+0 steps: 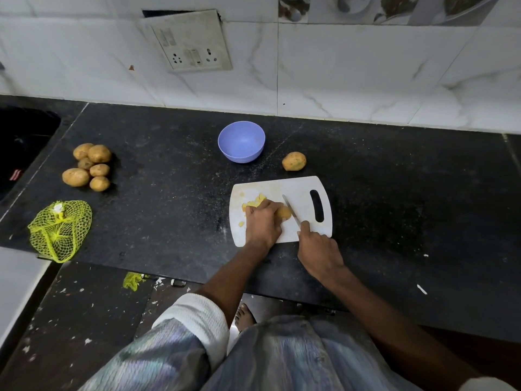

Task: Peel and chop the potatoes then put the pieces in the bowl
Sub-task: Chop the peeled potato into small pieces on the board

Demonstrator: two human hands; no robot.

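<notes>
Right now I am in the chopping step, working on the white cutting board (298, 190) that lies on the dark countertop (169, 193). My left hand (262, 221) sits over the potato (283, 213) with its fingers curled down on it, pinning it to the board; only the right end of the potato shows past my knuckles, and it looks still skinned there, though I cannot be sure. My right hand (317, 246) grips the handle of the knife (291, 211), fingers wrapped round it, with the blade angled up and away, lying just beside the potato's exposed end. Whether the edge is already in the flesh I cannot tell.

A few yellow cut pieces (255, 201) lie on the board just beyond and to the left of my holding hand. The lilac bowl (241, 142) stands behind the board, apart from it, and looks empty. One more whole potato (294, 161) sits to the bowl's right, and a pile of unpeeled potatoes (89, 167) waits well away at the left, above the yellow net bag (60, 230).

So I judge the task early: nothing has reached the bowl. Next I should bring the blade down through the exposed end, keeping my left fingertips tucked back from the edge.
</notes>
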